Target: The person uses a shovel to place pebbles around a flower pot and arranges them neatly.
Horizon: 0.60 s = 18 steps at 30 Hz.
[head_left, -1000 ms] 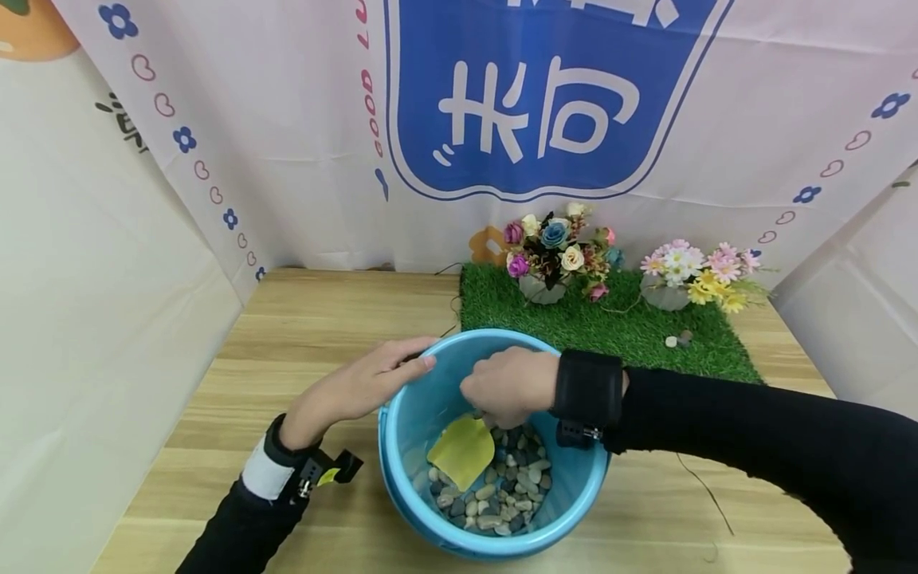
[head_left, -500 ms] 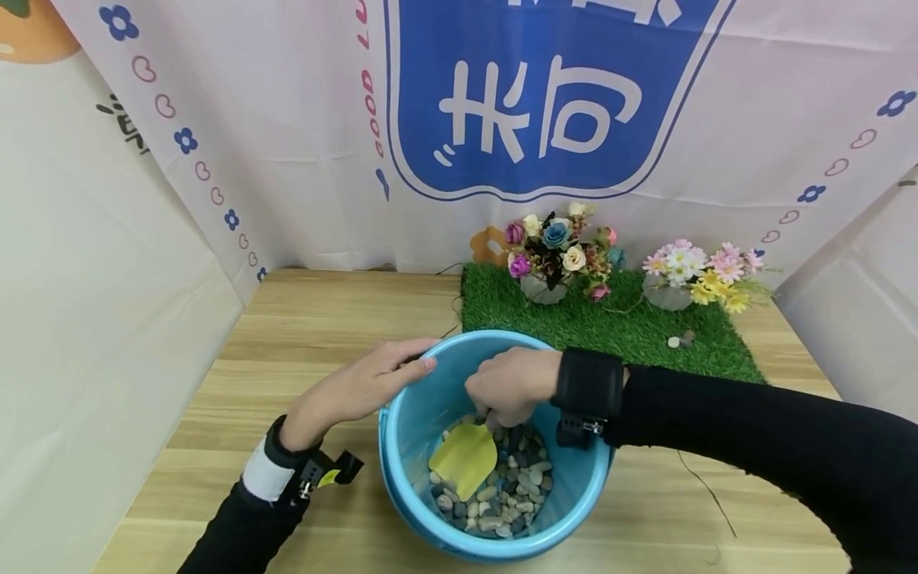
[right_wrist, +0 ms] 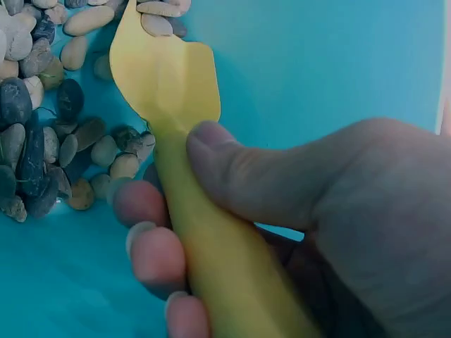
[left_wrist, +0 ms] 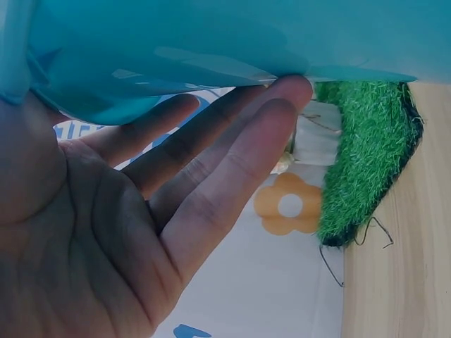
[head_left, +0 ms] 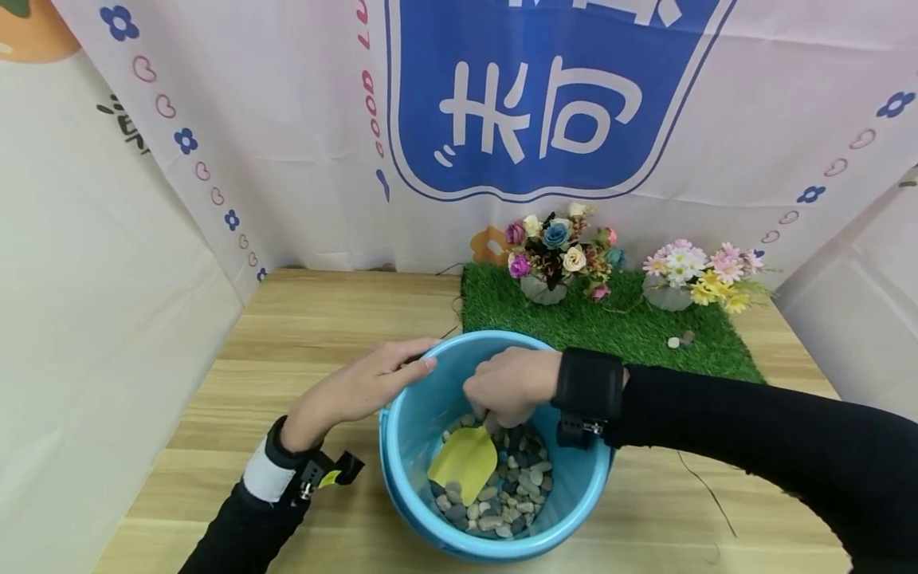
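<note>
A blue bucket (head_left: pixel 599 478) stands on the table with pebbles (head_left: pixel 505 502) spread over its bottom. My right hand (head_left: pixel 511 387) reaches inside and grips the handle of a yellow toy shovel (right_wrist: pixel 169 84), thumb on top and fingers wrapped beneath. The shovel's blade (head_left: pixel 466 462) slopes down into the stones, and a few pebbles lie over its front edge. On the bucket's left side my left hand (head_left: pixel 362 383) holds the rim. Its thumb lies over the rim, while in the left wrist view the long fingers (left_wrist: pixel 232 169) stretch along the outer wall.
Behind the bucket lies a green artificial grass mat (head_left: pixel 495 299). Two pots of artificial flowers (head_left: pixel 555 247) (head_left: pixel 699 271) stand on it, with small stones (head_left: pixel 677 340) nearby. A printed cloth (head_left: pixel 315 159) hangs at the back. A thin dark strand (head_left: pixel 706 490) lies on the wooden table (head_left: pixel 287 335).
The yellow shovel's blade has slid slightly toward the near side of the bucket, and pebbles now sit on its front edge. My left hand stays at the rim.
</note>
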{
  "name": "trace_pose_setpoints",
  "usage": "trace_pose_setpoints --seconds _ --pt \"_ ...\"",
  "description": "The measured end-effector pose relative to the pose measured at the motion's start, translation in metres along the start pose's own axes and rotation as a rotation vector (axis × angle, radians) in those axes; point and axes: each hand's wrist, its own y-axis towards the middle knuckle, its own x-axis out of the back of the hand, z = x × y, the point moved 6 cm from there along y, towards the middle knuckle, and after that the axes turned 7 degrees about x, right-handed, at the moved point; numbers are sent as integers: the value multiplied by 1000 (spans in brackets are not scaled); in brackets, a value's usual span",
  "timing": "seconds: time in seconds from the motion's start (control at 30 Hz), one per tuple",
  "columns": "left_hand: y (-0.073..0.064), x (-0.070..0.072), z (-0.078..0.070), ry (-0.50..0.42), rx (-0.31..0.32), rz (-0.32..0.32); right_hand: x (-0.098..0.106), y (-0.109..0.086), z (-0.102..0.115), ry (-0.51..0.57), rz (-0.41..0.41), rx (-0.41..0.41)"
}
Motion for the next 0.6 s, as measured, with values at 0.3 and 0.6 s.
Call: trace_pose_setpoints --seconds 0.3,0.6 --pt "2 0 17 -10 1 3 2 -6 -1 117 33 46" --pt "1 -1 11 -15 12 8 3 -9 -2 179 86 122"
